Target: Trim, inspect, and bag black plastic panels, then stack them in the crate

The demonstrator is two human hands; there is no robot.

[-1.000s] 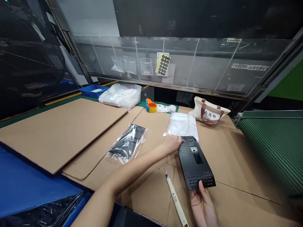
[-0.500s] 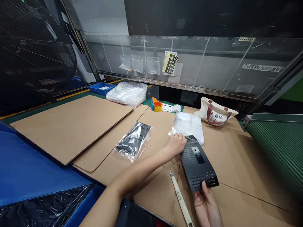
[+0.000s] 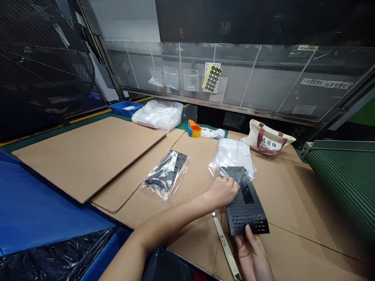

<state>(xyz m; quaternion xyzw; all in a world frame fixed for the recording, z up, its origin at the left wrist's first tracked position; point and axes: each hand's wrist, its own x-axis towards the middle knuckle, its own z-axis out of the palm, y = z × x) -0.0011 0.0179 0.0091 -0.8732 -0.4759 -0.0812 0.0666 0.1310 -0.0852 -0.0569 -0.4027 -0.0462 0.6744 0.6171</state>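
Observation:
My right hand (image 3: 254, 253) grips the near end of a black slotted panel (image 3: 244, 214), thumb on top and fingers beneath. The panel's far end lies under clear film, in the mouth of a clear plastic bag (image 3: 215, 168) at the near side of a bag stack (image 3: 234, 153). My left hand (image 3: 224, 191) is closed at the panel's left edge, pinching the bag's edge; its fingertips are partly hidden. Left of the hands lies another black panel in a clear bag (image 3: 166, 173). Beside the panel rests a white-handled tool marked A28 (image 3: 225, 248).
Cardboard sheets (image 3: 88, 152) cover the table. Toward the back are a blue tray (image 3: 124, 109), a pile of clear bags (image 3: 158, 115), a label-tape dispenser (image 3: 194, 128) and a cloth bag (image 3: 268, 139). A green conveyor belt (image 3: 345, 179) runs along the right.
The clear bag's edge has come toward me over the panel's far end. My left hand has moved slightly right and nearer along the panel; my right hand still holds the near end.

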